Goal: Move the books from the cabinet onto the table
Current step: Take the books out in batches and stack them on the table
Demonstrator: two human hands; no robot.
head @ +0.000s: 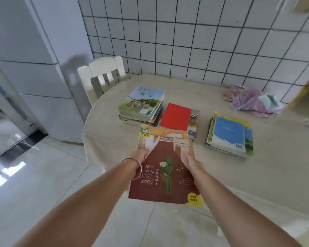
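I hold a small stack of books [165, 168] flat in both hands at the near edge of the round beige table [114, 122]. The top one is dark red with a green figure and the words "ARE YOU LOST, ZOB?". My left hand [140, 155], with a bangle on the wrist, grips the left edge. My right hand [192, 160] grips the right edge. On the table lie three piles: a tall stack with a green and blue cover [143, 105], a red-topped pile [178, 116] and a blue-topped pile [230, 135].
A white chair [100, 75] stands at the table's far left, beside a white fridge [43, 68]. A crumpled pink and purple cloth [253, 100] lies at the back right of the table. A tiled wall runs behind. A pale tiled floor lies below.
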